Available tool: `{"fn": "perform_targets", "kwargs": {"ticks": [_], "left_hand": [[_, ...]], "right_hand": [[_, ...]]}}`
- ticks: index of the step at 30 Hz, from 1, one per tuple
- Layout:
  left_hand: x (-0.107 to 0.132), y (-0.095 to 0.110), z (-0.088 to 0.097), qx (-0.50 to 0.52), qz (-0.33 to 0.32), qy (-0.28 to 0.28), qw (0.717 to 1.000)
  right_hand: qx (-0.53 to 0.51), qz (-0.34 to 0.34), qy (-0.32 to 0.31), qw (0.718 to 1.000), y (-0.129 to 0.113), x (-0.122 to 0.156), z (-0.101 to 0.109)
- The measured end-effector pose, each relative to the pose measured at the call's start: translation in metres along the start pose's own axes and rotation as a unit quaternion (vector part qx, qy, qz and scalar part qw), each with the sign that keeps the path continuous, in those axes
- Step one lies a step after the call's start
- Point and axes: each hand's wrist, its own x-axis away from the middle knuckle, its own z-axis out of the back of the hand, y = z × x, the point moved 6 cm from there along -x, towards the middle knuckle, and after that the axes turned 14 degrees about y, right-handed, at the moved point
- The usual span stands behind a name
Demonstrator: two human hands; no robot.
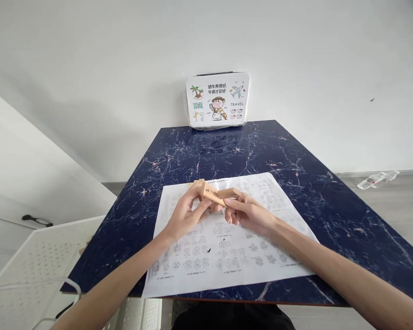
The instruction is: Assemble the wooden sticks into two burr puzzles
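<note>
Above the instruction sheet (223,261), my left hand (183,216) is closed on a notched wooden puzzle piece (211,193) marked with a 2. My right hand (251,211) pinches the right end of the wood, with a second wooden puzzle piece (230,192) angled against the first. Whether the two pieces interlock cannot be made out. More light wood (201,181) shows just beyond my left fingers, partly hidden by them. The sheet is white, creased and printed with rows of small diagrams; my hands and forearms cover parts of it.
A dark blue marbled table (179,151) carries the sheet. At its far edge, a white cartoon-printed case (218,101) leans against the wall. A white perforated surface (44,247) stands at the left. Clear plastic bottles (377,179) lie on the floor at right.
</note>
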Motion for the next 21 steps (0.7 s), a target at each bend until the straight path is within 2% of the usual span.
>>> {"fn": "perform_targets", "kwargs": {"ticks": [3, 5, 6, 7, 9, 11, 13, 16, 21], "left_hand": [[-0.003, -0.005, 0.005, 0.019, 0.027, 0.024, 0.999], [-0.005, -0.012, 0.009, 0.044, 0.052, 0.047, 0.997], [-0.006, -0.015, 0.01, 0.065, 0.064, 0.06, 0.994], [-0.007, -0.019, 0.012, 0.092, 0.076, 0.071, 0.99], [-0.009, -0.025, 0.012, 0.152, 0.098, 0.086, 0.98], [-0.009, -0.028, 0.011, 0.194, 0.119, 0.086, 0.97], [-0.009, -0.028, 0.009, 0.206, 0.134, 0.084, 0.966], [-0.007, -0.024, 0.009, 0.194, 0.133, 0.073, 0.969], [-0.006, -0.023, 0.007, 0.148, 0.125, 0.046, 0.98]], "right_hand": [[0.053, 0.033, -0.004, 0.998, 0.003, -0.001, -0.001], [0.136, 0.091, 0.04, 0.986, 0.002, -0.001, 0.004], [0.194, 0.131, 0.075, 0.969, 0.0, -0.001, 0.007], [0.26, 0.175, 0.107, 0.944, -0.003, 0.0, 0.009], [0.383, 0.266, 0.141, 0.873, -0.009, 0.003, 0.009], [0.457, 0.341, 0.122, 0.813, -0.01, 0.005, 0.004], [0.482, 0.388, 0.084, 0.781, -0.007, 0.006, -0.001], [0.506, 0.397, 0.045, 0.765, 0.0, 0.003, -0.002], [0.545, 0.35, 0.03, 0.762, 0.008, 0.0, 0.002]]}}
